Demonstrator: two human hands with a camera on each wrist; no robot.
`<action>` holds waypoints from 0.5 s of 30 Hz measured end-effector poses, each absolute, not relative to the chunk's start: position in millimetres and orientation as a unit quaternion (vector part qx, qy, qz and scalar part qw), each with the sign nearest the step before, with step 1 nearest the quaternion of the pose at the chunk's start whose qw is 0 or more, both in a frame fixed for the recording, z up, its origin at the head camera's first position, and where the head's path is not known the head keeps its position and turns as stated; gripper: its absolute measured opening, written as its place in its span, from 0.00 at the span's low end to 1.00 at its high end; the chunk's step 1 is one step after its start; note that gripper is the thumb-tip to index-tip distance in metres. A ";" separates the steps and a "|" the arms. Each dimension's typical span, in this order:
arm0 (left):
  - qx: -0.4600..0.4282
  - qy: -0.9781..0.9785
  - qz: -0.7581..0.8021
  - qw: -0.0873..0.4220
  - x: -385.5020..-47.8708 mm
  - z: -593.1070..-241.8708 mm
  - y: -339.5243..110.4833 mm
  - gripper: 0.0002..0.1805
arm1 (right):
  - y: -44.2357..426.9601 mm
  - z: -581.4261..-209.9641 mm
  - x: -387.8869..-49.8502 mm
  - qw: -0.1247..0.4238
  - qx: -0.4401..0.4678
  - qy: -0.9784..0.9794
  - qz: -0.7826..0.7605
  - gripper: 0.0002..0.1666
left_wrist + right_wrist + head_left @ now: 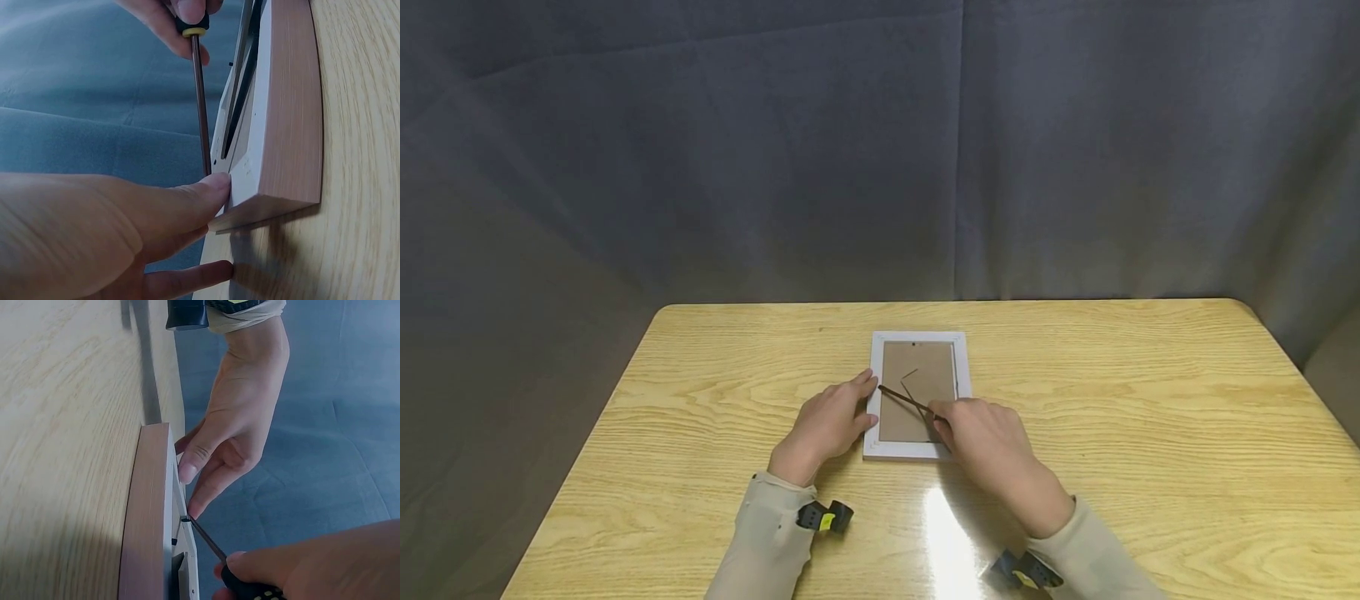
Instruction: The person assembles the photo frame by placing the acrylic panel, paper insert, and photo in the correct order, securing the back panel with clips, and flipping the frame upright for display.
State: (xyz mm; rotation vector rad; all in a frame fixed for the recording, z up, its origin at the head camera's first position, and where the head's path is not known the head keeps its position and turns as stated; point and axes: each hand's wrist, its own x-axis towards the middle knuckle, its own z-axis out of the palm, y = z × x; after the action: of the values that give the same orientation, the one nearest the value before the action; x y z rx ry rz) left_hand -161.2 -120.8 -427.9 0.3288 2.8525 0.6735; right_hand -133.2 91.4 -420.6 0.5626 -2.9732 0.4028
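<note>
A picture frame with a white border lies back side up on the table, its brown backing board showing. Along the frame's left border my left hand rests with fingers spread, touching the edge. My right hand grips a screwdriver by its dark handle with a yellow ring. The shaft slants across the backing, and its tip meets the inner left edge beside my left fingertips. In the right wrist view a small dark tab shows near the tip. A stand flap rises from the backing.
The wood-grain table extends to both sides of the frame. A dark grey curtain hangs behind it. Black wrist cameras are strapped to both sleeves.
</note>
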 end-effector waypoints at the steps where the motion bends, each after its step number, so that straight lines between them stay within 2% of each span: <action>1: 0.112 0.963 0.227 0.095 -161.3 -428.1 -120.9 0.31 | 91.5 -420.5 -133.1 0.043 0.184 -0.973 0.132 0.10; 15: 0.110 0.965 0.220 0.095 -162.1 -429.7 -122.4 0.32 | 94.1 -420.5 -133.4 0.019 0.185 -0.970 0.156 0.13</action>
State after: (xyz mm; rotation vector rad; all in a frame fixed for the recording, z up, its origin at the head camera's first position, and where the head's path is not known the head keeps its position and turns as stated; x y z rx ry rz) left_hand -162.1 -122.4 -429.7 0.3265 2.8605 0.6526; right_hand -133.4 94.1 -420.5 0.5754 -3.0108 0.4857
